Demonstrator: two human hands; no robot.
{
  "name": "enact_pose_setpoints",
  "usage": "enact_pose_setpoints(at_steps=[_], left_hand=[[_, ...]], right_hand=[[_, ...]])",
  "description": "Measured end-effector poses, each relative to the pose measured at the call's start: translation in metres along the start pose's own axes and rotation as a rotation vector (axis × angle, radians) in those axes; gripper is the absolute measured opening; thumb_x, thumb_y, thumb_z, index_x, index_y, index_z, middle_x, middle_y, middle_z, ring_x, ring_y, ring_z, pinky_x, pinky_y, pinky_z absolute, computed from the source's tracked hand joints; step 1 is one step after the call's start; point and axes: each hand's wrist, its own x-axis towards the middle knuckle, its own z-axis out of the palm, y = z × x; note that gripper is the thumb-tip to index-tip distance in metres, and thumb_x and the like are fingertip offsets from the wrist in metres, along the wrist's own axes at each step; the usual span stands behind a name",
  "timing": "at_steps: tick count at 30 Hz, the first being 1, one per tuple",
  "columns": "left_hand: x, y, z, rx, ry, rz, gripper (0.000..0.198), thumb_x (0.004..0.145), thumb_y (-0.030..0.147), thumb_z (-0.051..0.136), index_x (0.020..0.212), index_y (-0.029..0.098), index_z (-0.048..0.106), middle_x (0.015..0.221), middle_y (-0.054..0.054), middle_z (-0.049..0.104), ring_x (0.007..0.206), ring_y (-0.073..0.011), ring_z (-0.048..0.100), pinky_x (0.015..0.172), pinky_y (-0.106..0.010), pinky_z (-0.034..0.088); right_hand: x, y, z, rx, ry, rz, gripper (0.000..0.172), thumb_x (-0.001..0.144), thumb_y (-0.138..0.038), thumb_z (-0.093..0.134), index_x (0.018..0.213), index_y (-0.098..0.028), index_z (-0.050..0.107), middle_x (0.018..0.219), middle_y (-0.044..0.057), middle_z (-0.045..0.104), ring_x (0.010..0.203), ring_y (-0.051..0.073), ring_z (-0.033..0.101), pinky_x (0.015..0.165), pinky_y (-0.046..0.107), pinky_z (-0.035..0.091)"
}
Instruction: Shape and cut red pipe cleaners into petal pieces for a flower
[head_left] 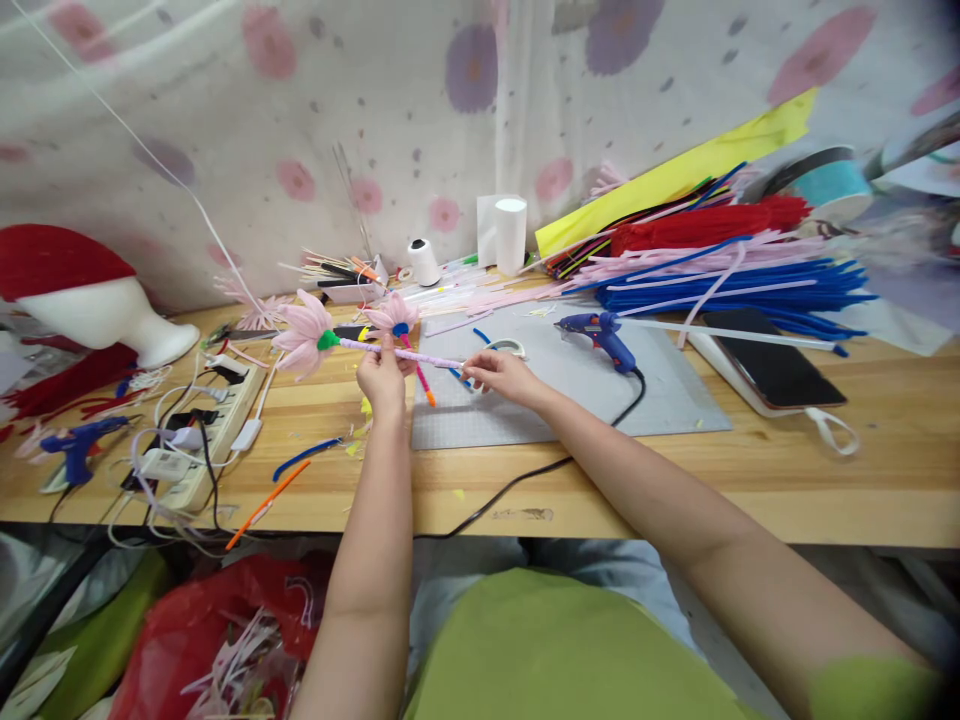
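My left hand (385, 382) pinches the lilac-wrapped stem of a pipe-cleaner flower (303, 336), which has pink petals and a green base and points left. At the stem's other end, the fingers of my right hand (504, 376) close on its tip. The stem lies nearly level above the table. Just behind my left hand is a second pink flower (393, 313) with a blue base. Beyond my right hand, a white tape roll (511, 347) rests on the grey cutting mat (517, 415). A blue glue gun (604, 338) lies on the mat to the right.
Blue pipe cleaners (735, 290) are heaped at the back right, near a phone (776, 358). To the left are a power strip (217, 430) with tangled cables, another glue gun (79, 450) and a white foam head (105, 305). A black cord (517, 482) crosses the table's front.
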Motion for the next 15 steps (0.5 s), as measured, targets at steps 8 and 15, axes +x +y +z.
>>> enact_pose_setpoints(at_steps=[8, 15], left_hand=[[-0.001, -0.005, -0.001, 0.015, -0.015, 0.020, 0.036, 0.069, 0.051, 0.056, 0.065, 0.016, 0.050, 0.055, -0.001, 0.060, 0.048, -0.0132, 0.059, 0.053, -0.027, 0.051], [0.031, 0.014, -0.046, 0.391, 0.014, 0.301, 0.028, 0.077, 0.043, 0.048, 0.073, 0.017, 0.057, 0.073, -0.006, 0.066, 0.068, -0.0158, 0.062, 0.068, -0.027, 0.049]], right_hand=[[0.006, 0.001, 0.006, -0.145, 0.060, -0.019, 0.009, 0.075, -0.024, 0.054, 0.072, -0.016, 0.056, 0.066, 0.000, 0.061, 0.053, 0.007, 0.051, 0.048, 0.017, 0.039], [0.010, 0.026, -0.014, -0.406, 0.299, 0.024, 0.008, 0.074, -0.021, 0.047, 0.069, -0.018, 0.052, 0.062, -0.002, 0.056, 0.054, 0.009, 0.048, 0.052, 0.020, 0.032]])
